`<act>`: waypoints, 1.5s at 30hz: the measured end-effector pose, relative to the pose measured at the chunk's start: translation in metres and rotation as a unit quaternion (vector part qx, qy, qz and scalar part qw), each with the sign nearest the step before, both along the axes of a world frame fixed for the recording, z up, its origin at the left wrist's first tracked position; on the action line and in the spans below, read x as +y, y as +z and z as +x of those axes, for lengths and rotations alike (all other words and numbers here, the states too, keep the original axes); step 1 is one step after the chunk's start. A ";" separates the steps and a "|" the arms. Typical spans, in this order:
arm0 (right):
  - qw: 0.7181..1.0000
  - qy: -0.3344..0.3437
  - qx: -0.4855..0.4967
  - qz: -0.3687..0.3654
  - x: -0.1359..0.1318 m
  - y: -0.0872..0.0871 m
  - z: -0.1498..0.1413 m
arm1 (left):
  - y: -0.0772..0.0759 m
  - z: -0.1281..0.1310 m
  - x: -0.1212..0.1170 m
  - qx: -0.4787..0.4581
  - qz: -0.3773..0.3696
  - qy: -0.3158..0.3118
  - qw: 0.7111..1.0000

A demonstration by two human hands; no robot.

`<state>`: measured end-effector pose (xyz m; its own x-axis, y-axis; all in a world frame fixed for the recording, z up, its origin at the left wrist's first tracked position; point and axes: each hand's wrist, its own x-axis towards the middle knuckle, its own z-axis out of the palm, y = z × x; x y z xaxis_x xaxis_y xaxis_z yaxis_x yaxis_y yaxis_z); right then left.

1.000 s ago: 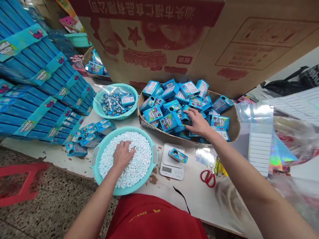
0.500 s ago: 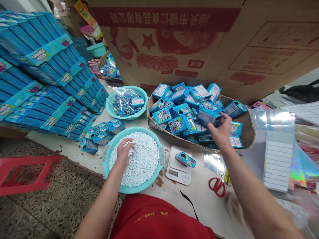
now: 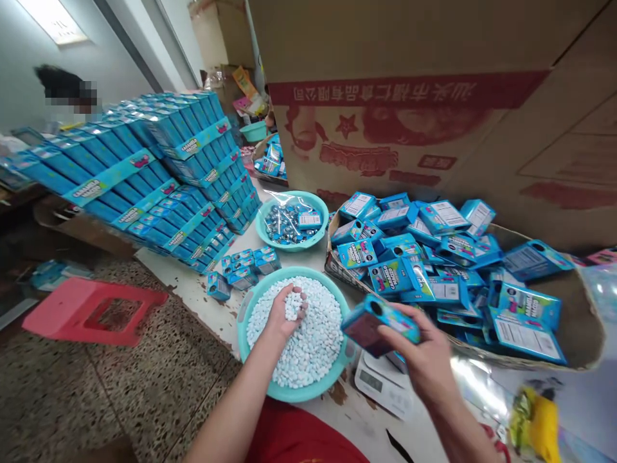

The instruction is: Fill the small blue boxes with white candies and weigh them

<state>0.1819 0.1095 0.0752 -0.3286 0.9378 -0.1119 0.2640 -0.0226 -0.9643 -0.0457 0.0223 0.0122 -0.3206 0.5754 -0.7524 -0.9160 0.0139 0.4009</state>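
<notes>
My left hand [image 3: 282,316] is cupped palm up over a turquoise basin [image 3: 299,393], with a handful of small white candies [image 3: 293,307] in it. More of these pebble-like pieces [image 3: 321,350] fill the basin. To the right, my right hand [image 3: 429,354] grips a small blue candy box [image 3: 371,326], tilted and somewhat blurred, near the basin's right rim. Below it stands a white kitchen scale [image 3: 380,386], partly covered by that hand; another blue box lies on it, mostly hidden. Many blue boxes [image 3: 393,276] lie heaped in an open cardboard tray [image 3: 585,331].
Stacked blue display packs [image 3: 193,186] stand at the left, with several single boxes [image 3: 241,267] before them. A second basin [image 3: 292,244] holds shiny wrapped pieces. A large carton [image 3: 385,141] rises behind. A red stool [image 3: 91,315] is on the floor; a person [image 3: 62,90] is beyond.
My left hand has turned palm up with white candies in it. My right hand has lifted a blue box from the tray and brought it left, over the scale. The view has swung left.
</notes>
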 end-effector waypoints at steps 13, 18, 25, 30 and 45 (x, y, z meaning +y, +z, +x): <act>0.938 0.215 -0.165 0.216 -0.049 -0.036 -0.073 | 0.045 0.042 0.006 0.293 0.092 0.103 0.946; 0.930 0.208 -0.184 0.242 -0.047 -0.026 -0.079 | 0.047 0.038 0.007 0.323 0.099 0.106 0.935; 0.931 0.279 -0.114 0.207 -0.016 -0.031 -0.075 | 0.049 0.040 0.018 0.365 0.064 0.115 0.922; 0.927 0.312 -0.073 0.197 -0.004 -0.028 -0.076 | 0.050 0.042 0.021 0.387 0.113 0.116 0.908; 0.937 0.269 -0.070 0.210 -0.024 -0.018 -0.080 | 0.055 0.037 0.011 0.379 0.113 0.093 0.914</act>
<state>0.1018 0.0854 0.0570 -0.7767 0.6112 0.1520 0.2526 0.5234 -0.8138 -0.0085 0.0331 0.0674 -0.8081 0.5714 -0.1432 -0.3531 -0.2752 0.8942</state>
